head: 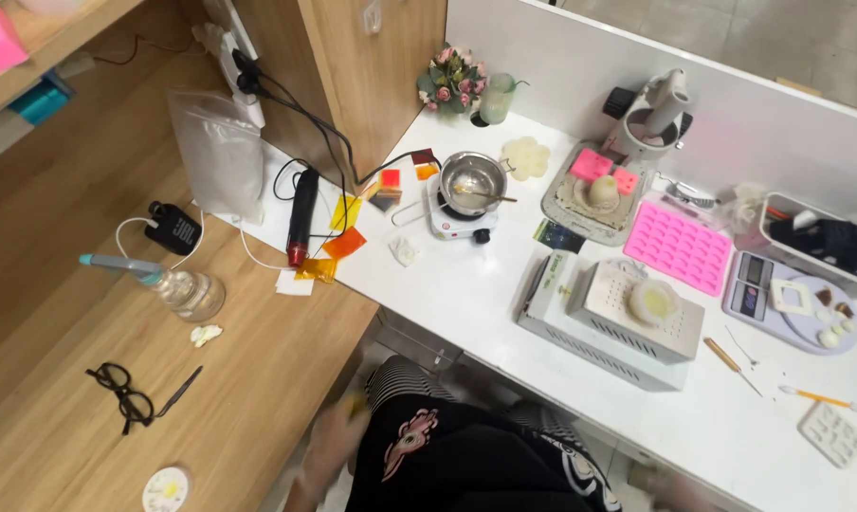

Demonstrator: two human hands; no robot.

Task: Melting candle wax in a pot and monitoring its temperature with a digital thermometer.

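Glasses (pixel 122 393) with black frames lie on the wooden surface (pixel 258 379), nearest my blurred left hand (pixel 332 446) at the lower edge. I cannot tell whether either grip is clenched. My right hand (pixel 670 488) blurs below the white surface (pixel 466 284).

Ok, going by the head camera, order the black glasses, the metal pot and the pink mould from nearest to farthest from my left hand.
The left hand is blurred, low at the desk corner.
1. Black glasses: nearest, on the wooden desk to its left.
2. Metal pot: farther, on the small hot plate up on the white desk.
3. Pink mould: farthest, off to the right on the white desk.
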